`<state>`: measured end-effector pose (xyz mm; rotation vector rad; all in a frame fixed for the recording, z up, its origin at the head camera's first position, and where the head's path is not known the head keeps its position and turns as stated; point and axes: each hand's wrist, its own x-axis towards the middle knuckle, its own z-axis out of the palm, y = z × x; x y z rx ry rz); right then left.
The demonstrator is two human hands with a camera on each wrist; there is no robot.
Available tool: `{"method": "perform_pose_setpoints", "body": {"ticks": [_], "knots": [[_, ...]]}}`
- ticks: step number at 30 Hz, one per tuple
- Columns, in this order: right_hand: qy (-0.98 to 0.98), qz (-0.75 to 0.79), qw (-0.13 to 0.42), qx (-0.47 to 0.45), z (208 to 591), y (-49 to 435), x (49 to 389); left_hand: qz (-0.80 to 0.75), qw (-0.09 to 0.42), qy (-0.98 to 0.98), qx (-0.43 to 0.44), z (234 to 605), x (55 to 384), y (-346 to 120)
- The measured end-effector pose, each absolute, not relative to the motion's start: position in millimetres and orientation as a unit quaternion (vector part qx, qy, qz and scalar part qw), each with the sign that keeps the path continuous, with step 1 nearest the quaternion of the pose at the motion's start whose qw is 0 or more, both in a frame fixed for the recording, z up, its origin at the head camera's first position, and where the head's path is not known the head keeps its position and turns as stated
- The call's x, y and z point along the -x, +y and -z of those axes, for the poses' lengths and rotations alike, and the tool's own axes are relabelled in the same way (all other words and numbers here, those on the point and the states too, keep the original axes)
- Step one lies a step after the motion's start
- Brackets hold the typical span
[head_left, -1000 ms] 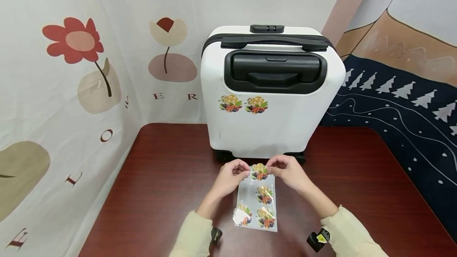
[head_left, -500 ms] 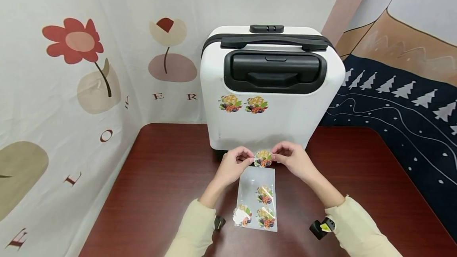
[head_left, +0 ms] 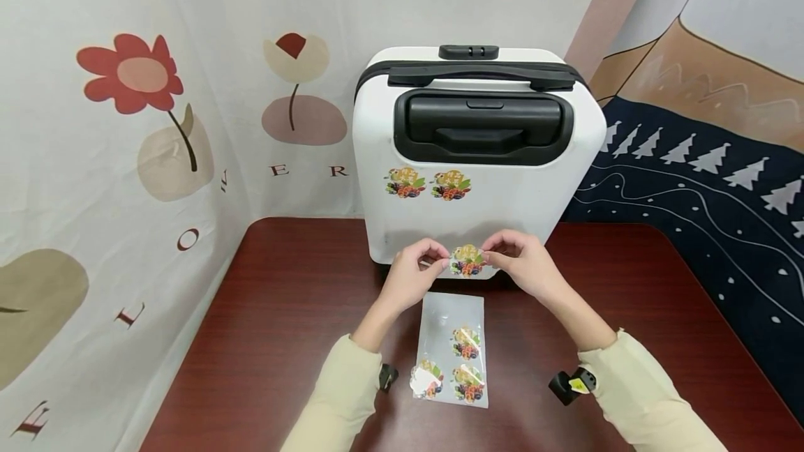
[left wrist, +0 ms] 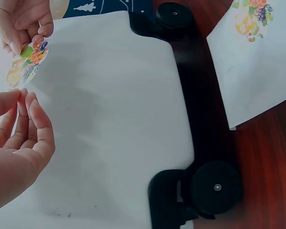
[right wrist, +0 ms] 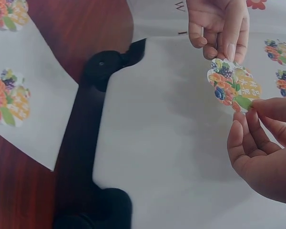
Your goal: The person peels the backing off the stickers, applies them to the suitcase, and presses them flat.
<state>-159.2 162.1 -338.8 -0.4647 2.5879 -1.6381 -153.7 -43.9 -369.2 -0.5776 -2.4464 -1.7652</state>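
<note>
A colourful fruit sticker (head_left: 467, 261) is stretched between both hands, in front of the lower part of a white suitcase (head_left: 414, 225). My left hand (head_left: 411, 276) pinches its left edge between thumb and fingertips. On the opposite edge, my right hand (head_left: 524, 264) pinches it the same way, as the right wrist view shows with the sticker (right wrist: 233, 85) facing the camera. Two matching stickers (head_left: 451, 185) are on the suitcase below its black handle recess. Below the hands lies a sticker sheet (head_left: 436, 326) with three fruit stickers on it.
The suitcase stands upright on a dark red wooden table (head_left: 283, 312), its black wheels (left wrist: 216, 186) showing in the left wrist view. Behind it hangs a pale cloth with printed flowers (head_left: 135, 74). A navy cloth with white trees (head_left: 710, 159) hangs at the right.
Both hands have lifted the fruit sticker off the top of the sheet and moved it up and slightly right, toward the suitcase. The sheet stays in place.
</note>
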Motion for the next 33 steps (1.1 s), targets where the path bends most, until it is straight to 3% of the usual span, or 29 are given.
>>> {"method": "perform_pose_setpoints", "body": {"ticks": [18,33], "knots": [[0.847,0.506,-0.009,0.163,310.3,169.7,165.6,0.571,0.072,-0.793,0.202,342.7,166.4,-35.4],[0.852,0.491,-0.075,0.165,296.3,174.5,166.8,0.576,0.105,-0.787,0.195,327.9,172.1,-22.8]]}}
